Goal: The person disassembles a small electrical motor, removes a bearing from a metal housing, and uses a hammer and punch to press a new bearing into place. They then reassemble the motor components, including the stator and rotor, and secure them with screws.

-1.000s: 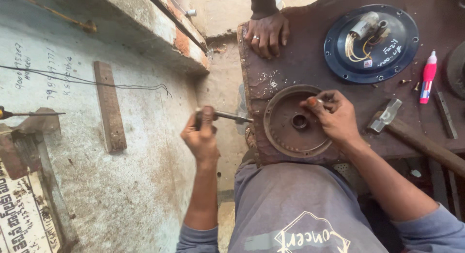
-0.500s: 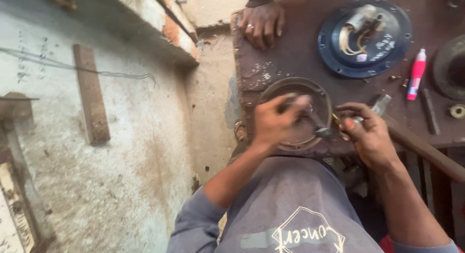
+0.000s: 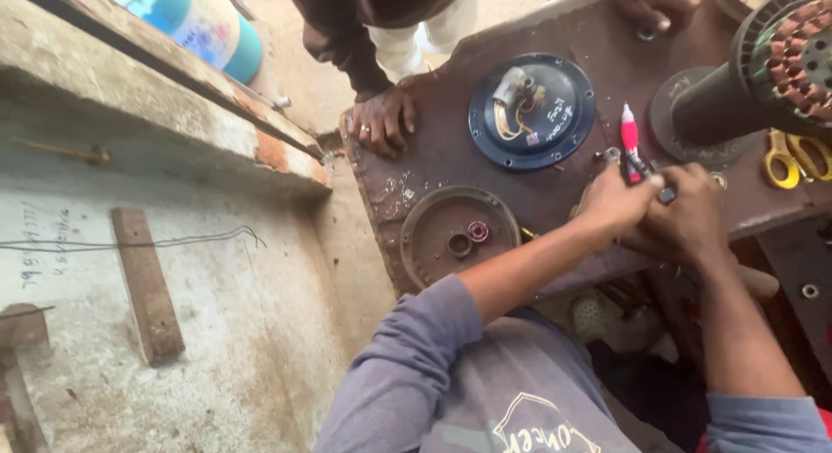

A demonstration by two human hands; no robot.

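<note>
Head view, looking down: I see both of my hands brought together over a worn brown desk point(image 3: 433, 171). My left hand point(image 3: 617, 202) and right hand point(image 3: 685, 217) meet just beside the lower end of a red and white tube point(image 3: 629, 134), and a small dark tool point(image 3: 646, 169) pokes out between them. The fingers of both hands are curled closed around that tool, though I cannot tell which hand carries most of the grip.

To the left of the hands, near the desk's front edge, lies a rusty round cover plate point(image 3: 455, 236), open side up, with a centre hole and a small pink ring point(image 3: 477, 231) resting inside it. Nothing touches it now; I judge the work on it is paused while the tool is being readied, so its refitting is not yet done.

Beyond the plate sits a dark blue round cover point(image 3: 530, 110) with wires on top. To the right of the hands stands a motor stator with copper windings point(image 3: 793, 58), with yellow-handled scissors point(image 3: 793, 158) below it.

Another person's hand point(image 3: 380, 122) rests flat on the desk's far left corner, and a second one point(image 3: 652, 4) on the far edge.
</note>
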